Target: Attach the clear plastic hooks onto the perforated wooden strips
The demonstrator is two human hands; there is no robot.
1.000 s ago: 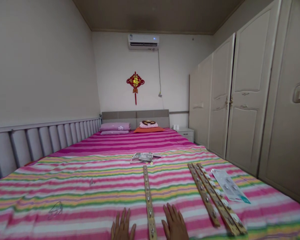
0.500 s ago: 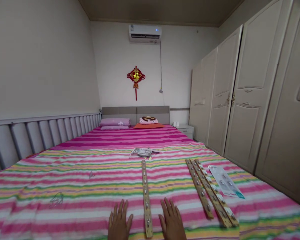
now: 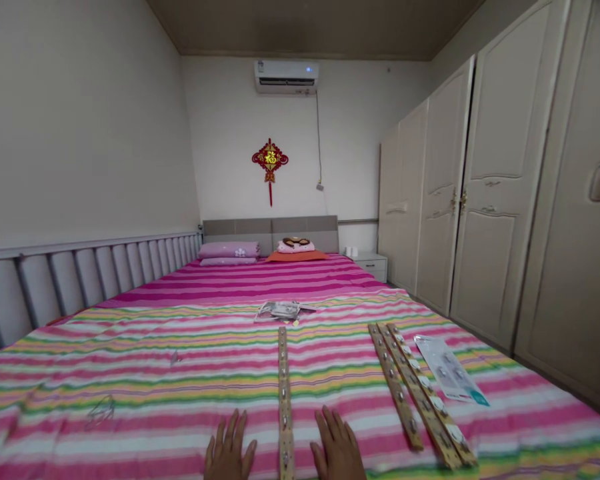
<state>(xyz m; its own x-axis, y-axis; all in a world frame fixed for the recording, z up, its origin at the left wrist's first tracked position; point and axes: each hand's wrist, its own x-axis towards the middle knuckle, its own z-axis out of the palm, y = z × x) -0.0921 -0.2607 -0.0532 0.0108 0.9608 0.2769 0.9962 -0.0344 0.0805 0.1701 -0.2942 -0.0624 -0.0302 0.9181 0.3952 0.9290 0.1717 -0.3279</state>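
A long wooden strip with metal hooks [image 3: 283, 393] lies lengthwise on the striped bedspread [image 3: 155, 373], running away from me. My left hand [image 3: 227, 453] rests flat on the cover just left of the strip, fingers stretched out. On the strip's other side my right hand [image 3: 337, 450] lies flat too, fingers apart. Neither hand holds anything. Two or three more hook strips [image 3: 415, 393] lie side by side to the right.
A clear plastic packet [image 3: 450, 370] lies beside the right-hand strips, and torn packaging [image 3: 283, 310] sits beyond the middle strip. Small bits of clear wrap [image 3: 100, 410] lie at left. Wardrobe doors [image 3: 500, 200] line the right wall; a padded rail [image 3: 90, 277] lines the left.
The view has shifted a little to the left and down and back. Both hands stay flat on either side of the middle strip, which has not visibly moved on the bed.
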